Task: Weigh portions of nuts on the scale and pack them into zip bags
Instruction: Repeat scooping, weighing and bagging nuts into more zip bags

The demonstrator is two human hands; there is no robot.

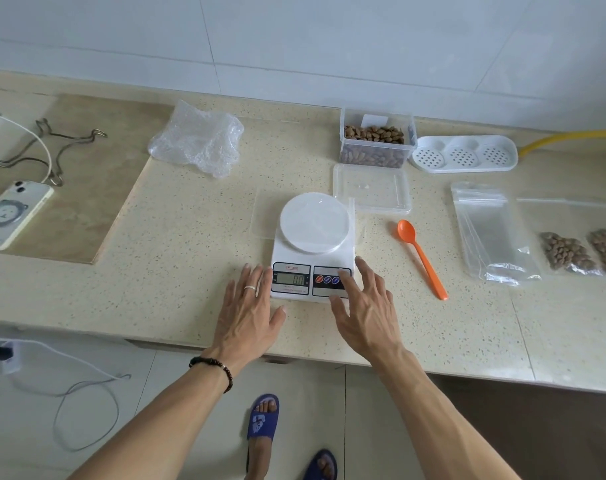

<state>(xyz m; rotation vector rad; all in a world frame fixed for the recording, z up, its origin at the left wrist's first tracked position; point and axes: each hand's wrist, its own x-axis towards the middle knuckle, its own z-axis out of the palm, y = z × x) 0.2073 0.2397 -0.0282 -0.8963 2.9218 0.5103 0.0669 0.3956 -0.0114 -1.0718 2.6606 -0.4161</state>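
Scale [313, 247] sits centre frame on the counter [190, 237], long axis running away from the person, display and buttons facing them, round plate at the far end. A clear zip bag [270, 216] seems to lie across the plate, no nuts in it. Display shows some digits, too blurred to read for certain.

Left hand [247, 313] flat and relaxed, beside the scale's left edge, holding nothing. Right hand [365, 306] spread loose, fingertips on or over the button panel; contact unclear.

Looks like the zeroing step. Next move probably: grab the orange spoon [422, 259] to the right, bowl pointing away, and scoop from the open nut box [376, 143] upper right.

Empty bags [488, 230] and two filled ones [581, 252] at right edge.
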